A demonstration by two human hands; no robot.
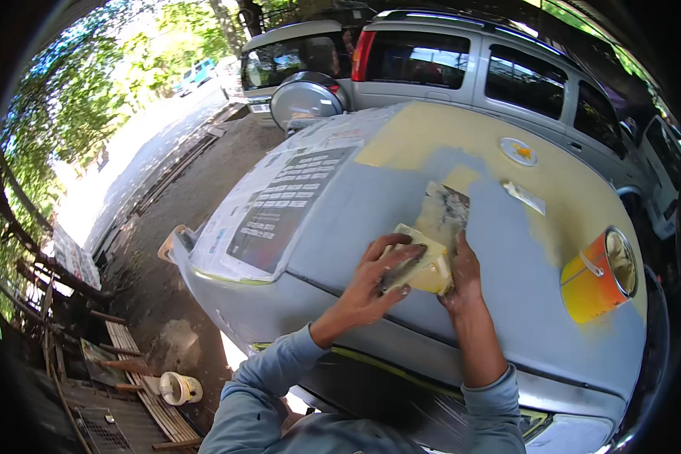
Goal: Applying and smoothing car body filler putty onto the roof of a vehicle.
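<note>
While both grip it, left hand (374, 284) and right hand (461, 276) around yellow putty board (431, 265), orange can (598, 276) nearby.

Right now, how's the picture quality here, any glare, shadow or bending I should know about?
Head view: heavy fisheye bending, so the car panel curves and the corners go black. The road at upper left is blown out white by sun. The hands, left and right, and the yellow-orange can sit in even shade and look sharp.

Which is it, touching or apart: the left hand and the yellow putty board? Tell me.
Touching. The head view shows the left hand with fingers spread flat on the yellow putty board.
</note>
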